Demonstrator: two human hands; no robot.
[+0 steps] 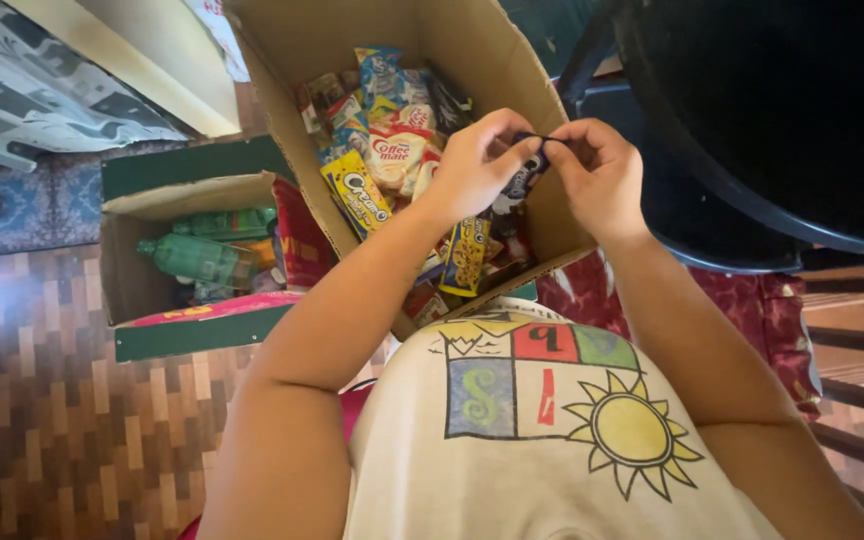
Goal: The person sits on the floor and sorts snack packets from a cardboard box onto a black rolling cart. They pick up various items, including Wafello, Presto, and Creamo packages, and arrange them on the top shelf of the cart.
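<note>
My left hand (477, 160) and my right hand (597, 170) meet over a large open cardboard box (492, 60). Both pinch the top edge of a small dark blue snack packet (524, 178) held between them. The box below is packed with several colourful snack packets (382, 130), among them a yellow one (357, 192) and a white and red sachet (397, 152). A strip of yellow packets (467, 255) hangs down under my left wrist. My forearms reach up from my white printed shirt (542, 430).
A smaller cardboard box (137, 260) at the left holds green plastic bottles (197, 255). A dark plastic chair (782, 120) stands at the upper right. Red patterned cloth (762, 310) lies beneath it. Patterned wood-look floor (62, 420) spreads at the lower left.
</note>
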